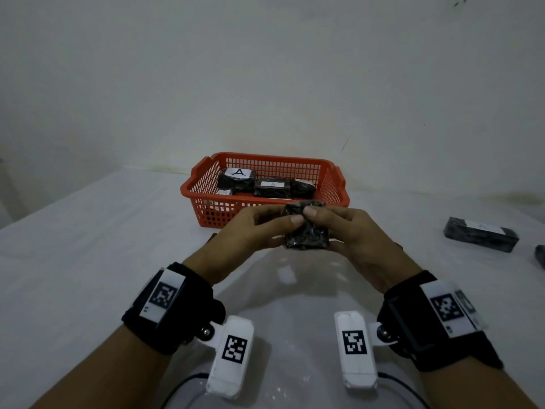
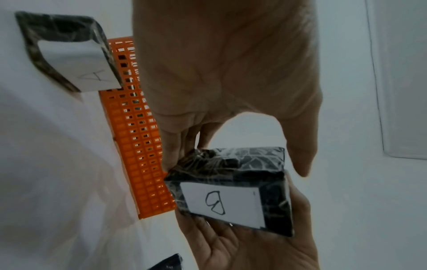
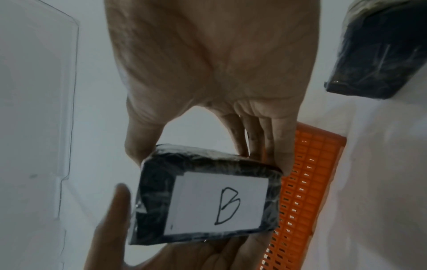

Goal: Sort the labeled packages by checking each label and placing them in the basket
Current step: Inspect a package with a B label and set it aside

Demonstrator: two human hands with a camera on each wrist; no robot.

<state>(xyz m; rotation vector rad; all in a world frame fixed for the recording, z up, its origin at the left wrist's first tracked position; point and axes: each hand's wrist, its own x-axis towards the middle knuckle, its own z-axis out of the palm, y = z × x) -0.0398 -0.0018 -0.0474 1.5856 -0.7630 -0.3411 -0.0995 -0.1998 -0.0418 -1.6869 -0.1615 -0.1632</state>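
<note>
A small package (image 1: 306, 231) wrapped in black film is held in the air just in front of the red basket (image 1: 206, 214). My left hand (image 1: 274, 225) grips its left end and my right hand (image 1: 339, 228) grips its right end, thumbs on top. Its white label reads B (image 2: 221, 201) and faces down toward the wrist cameras (image 3: 217, 202); the head view does not show it. Inside the basket lie several black packages, two with labels reading A (image 1: 238, 172).
A black package with a white label (image 1: 480, 237) lies on the white table at the right, another (image 1: 541, 256) at the right edge. The left wrist view shows a package marked A (image 2: 76, 62) beside the basket (image 2: 141, 155). A clear plastic sheet (image 3: 34, 109) lies under my hands.
</note>
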